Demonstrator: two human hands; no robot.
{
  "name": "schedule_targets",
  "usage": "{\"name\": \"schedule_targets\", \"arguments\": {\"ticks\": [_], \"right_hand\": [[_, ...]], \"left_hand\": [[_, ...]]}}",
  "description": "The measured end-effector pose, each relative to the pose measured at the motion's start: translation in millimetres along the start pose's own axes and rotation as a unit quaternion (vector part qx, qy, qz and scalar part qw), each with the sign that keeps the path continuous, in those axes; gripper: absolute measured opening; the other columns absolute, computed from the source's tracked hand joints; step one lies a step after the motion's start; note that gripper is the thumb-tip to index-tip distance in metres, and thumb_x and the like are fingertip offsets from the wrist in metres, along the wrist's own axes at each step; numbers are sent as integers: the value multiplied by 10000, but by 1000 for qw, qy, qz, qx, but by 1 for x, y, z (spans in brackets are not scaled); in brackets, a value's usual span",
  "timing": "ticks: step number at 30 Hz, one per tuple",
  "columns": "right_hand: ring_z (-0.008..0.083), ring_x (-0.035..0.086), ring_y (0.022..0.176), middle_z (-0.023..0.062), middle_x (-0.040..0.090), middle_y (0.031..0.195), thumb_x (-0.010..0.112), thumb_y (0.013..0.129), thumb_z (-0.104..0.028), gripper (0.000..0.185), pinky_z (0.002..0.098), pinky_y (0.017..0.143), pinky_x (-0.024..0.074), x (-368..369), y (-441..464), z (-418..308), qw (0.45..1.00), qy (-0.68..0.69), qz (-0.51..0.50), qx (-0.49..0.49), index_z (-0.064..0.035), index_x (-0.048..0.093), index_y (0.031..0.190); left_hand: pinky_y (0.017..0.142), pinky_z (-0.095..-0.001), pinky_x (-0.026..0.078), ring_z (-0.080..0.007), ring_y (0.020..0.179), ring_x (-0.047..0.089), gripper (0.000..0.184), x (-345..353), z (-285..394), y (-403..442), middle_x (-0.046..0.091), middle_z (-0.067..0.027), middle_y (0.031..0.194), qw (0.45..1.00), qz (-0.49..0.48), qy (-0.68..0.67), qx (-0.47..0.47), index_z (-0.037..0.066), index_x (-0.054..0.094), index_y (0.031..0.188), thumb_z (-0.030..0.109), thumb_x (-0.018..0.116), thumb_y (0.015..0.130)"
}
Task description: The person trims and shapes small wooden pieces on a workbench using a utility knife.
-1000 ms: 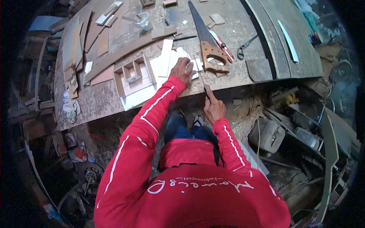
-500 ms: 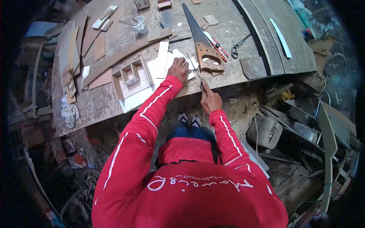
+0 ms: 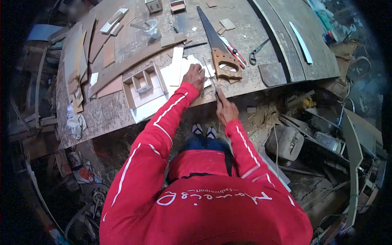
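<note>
My right hand (image 3: 227,109) is closed round the handle end of a long thin blade (image 3: 212,79); whether it is a saw or a file I cannot make out. The blade slants up and left across the table's front edge, beside my left hand (image 3: 194,76). That hand presses down with bent fingers on a small white piece (image 3: 207,70), whose kind is partly hidden. Under and left of it lie white sheets (image 3: 166,75) and a white strip (image 3: 176,61). A small compartmented box (image 3: 143,86) stands farther left. Right of the blade rests a handsaw (image 3: 220,57) with a wooden handle.
Past the handsaw are a red cutter (image 3: 233,51) and a dark clamp-like tool (image 3: 255,52). A plastic cup (image 3: 153,30), a long board (image 3: 134,59) and wood offcuts (image 3: 81,61) occupy the left side. A jerrycan (image 3: 284,141) and scrap lie below the table's edge.
The view has shifted slightly, so the table things sit a little lower and to the right. Both hands keep nearly the same places, and the thin blade stays in my right hand.
</note>
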State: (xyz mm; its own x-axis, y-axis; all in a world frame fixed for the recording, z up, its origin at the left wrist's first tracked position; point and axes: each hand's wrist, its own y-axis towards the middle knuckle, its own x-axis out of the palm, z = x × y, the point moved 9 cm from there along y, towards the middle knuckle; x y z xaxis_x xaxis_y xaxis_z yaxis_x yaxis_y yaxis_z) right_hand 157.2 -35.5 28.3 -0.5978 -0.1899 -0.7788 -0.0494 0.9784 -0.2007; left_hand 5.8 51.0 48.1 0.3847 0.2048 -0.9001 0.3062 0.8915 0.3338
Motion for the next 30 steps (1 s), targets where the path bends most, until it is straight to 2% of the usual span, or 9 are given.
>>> {"name": "schedule_targets", "arguments": {"ticks": [7, 10, 14, 17, 20, 23, 26, 29, 30], "right_hand": [[490, 615, 773, 301, 623, 792, 505, 913, -211, 513, 566, 721, 479, 6, 28, -13, 1000, 7, 24, -17, -353, 462, 1403], [486, 619, 778, 297, 627, 802, 493, 904, -214, 501, 561, 727, 480, 0, -10, 6, 999, 27, 20, -14, -346, 479, 1388], [498, 616, 775, 308, 624, 809, 498, 905, -221, 497, 566, 737, 484, 23, 40, 8, 999, -1, 24, -32, -355, 484, 1383], [485, 620, 734, 299, 620, 762, 495, 930, -250, 504, 574, 691, 483, 9, 3, 3, 999, -18, 39, -17, -393, 437, 1410], [485, 620, 736, 283, 628, 770, 533, 931, -249, 570, 562, 693, 486, -9, -57, 19, 1000, 11, -18, -5, -414, 367, 1451], [468, 633, 751, 255, 649, 778, 533, 936, -216, 619, 533, 690, 488, -28, -90, 33, 999, -10, -39, -4, -331, 303, 1498], [346, 649, 660, 176, 643, 702, 565, 929, -210, 437, 446, 642, 486, -76, -99, 0, 965, 144, 204, -76, -149, 513, 1359], [183, 568, 612, 106, 595, 650, 603, 918, -264, 273, 360, 609, 455, -49, -61, 27, 980, 173, 90, 34, -25, 649, 1043], [129, 476, 606, 74, 542, 627, 640, 902, -313, 307, 325, 586, 427, -45, -47, 29, 955, 263, 108, 80, -12, 646, 841]], "left_hand": [[815, -402, 528, -319, 1019, 527, 261, 0, -2, 0, 557, -138, 1035, 1000, -13, 0, -3, 11, 647, 980, 183, 707, 795], [810, -399, 530, -319, 1025, 525, 264, 1, -5, 2, 554, -140, 1043, 1000, 5, -14, -9, 2, 650, 971, 190, 706, 794], [758, -406, 547, -323, 1018, 530, 263, 0, -3, 0, 561, -149, 1055, 1000, -9, -2, -5, 12, 649, 998, 192, 693, 812], [752, -409, 547, -323, 1010, 534, 260, 2, -2, -2, 565, -147, 1050, 1000, -1, -5, -1, 8, 646, 985, 185, 699, 802], [780, -388, 536, -304, 1023, 519, 238, -2, -6, 3, 549, -127, 1034, 1000, -2, -7, -18, 11, 650, 943, 188, 702, 793], [780, -391, 532, -305, 1023, 515, 278, -2, -9, 5, 543, -133, 1047, 999, -2, -17, -33, 28, 653, 972, 186, 732, 757], [752, -465, 532, -364, 977, 551, 452, -15, -6, 5, 546, -174, 1031, 996, 35, -65, -58, 68, 626, 1136, 129, 763, 710], [817, -458, 523, -383, 1001, 582, 563, -10, -16, 13, 556, -164, 1076, 975, -6, -153, -162, 74, 574, 1197, 60, 770, 669], [822, -453, 527, -389, 986, 604, 579, -6, -19, 14, 582, -176, 1070, 967, -9, -185, -178, 62, 570, 1215, 58, 766, 671]]}}
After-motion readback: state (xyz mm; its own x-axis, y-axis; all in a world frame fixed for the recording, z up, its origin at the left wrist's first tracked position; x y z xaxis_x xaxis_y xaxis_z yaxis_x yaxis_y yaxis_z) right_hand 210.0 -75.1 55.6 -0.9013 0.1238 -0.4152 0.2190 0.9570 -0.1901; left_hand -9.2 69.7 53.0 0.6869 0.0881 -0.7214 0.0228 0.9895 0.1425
